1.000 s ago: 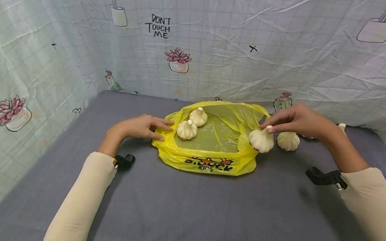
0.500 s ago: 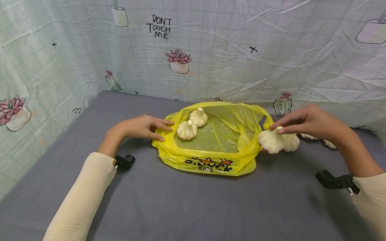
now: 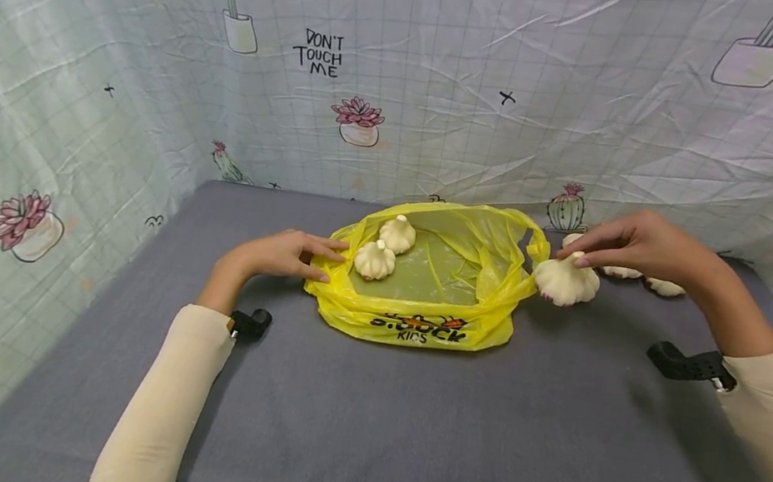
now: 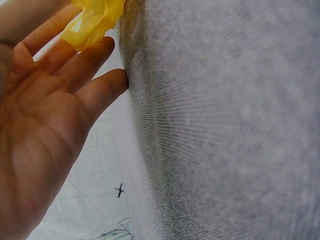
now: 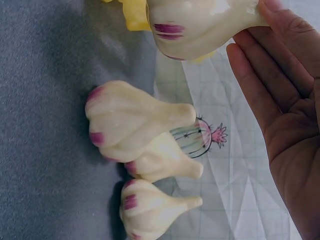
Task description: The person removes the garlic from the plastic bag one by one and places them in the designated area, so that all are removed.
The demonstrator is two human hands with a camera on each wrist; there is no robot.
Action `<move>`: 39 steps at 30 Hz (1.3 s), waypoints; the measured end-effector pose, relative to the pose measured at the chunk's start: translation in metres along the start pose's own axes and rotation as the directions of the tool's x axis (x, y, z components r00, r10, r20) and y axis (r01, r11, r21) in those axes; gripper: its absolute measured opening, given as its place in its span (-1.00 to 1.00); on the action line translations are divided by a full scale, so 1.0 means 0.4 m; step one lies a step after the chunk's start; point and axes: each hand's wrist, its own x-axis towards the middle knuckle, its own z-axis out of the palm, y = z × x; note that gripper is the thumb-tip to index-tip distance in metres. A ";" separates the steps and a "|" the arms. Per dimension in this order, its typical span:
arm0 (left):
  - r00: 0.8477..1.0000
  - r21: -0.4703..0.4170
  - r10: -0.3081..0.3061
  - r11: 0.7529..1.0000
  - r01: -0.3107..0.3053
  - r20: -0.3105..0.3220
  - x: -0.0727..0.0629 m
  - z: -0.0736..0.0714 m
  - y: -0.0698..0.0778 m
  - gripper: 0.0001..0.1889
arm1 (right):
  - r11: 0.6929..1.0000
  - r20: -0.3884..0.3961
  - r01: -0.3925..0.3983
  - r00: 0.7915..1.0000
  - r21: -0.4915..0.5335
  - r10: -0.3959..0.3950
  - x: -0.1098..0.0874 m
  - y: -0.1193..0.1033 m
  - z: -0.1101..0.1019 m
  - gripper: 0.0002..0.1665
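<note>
The right hand [image 3: 632, 244] pinches, between thumb and fingertips, the stalk of a cream-white, smooth, ribbed garlic bulb [image 3: 566, 281] with purple streaks near its base, the remaining fingers lying fairly straight in the right wrist view. The bulb hangs upright above the grey fabric-covered bench [image 3: 416, 439], just beside the right rim of a thin yellow plastic bag [image 3: 344, 314] lying open with dark lettering, including "KIDS", on its front; whether bulb and bag touch cannot be told. The left hand [image 3: 278, 253] rests against the bag's left rim, its visible fingers spread and only slightly bent, touching the plastic; whether the thumb pinches it cannot be told. Inside the bag, toward the left, two similar garlic bulbs [image 3: 375, 261] sit close together, stalks up. Past the right hand, three more purple-marked bulbs [image 5: 135, 121] stand near one another on the bench, partly hidden in the head view. Beige sleeves [image 3: 170, 384] cover both forearms, and behind everything hangs a pale gridded sheet [image 3: 432, 46] printed with potted plants.
</note>
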 end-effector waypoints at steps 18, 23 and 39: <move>1.000 -0.045 -0.023 0.999 0.022 -0.012 -0.006 -0.001 0.004 -0.47 | 0.997 -0.043 -0.022 0.999 -0.072 0.019 -0.033 0.031 -0.014 -0.75; 1.000 -0.050 -0.024 0.998 0.023 -0.013 -0.008 0.000 0.005 -0.46 | 0.997 -0.048 -0.034 0.998 -0.062 0.031 -0.037 0.033 -0.013 -0.75; 1.000 -0.057 -0.026 0.998 0.026 -0.010 -0.008 -0.001 0.003 -0.45 | 0.988 -0.096 -0.138 0.987 -0.070 0.131 -0.068 0.046 -0.024 -0.75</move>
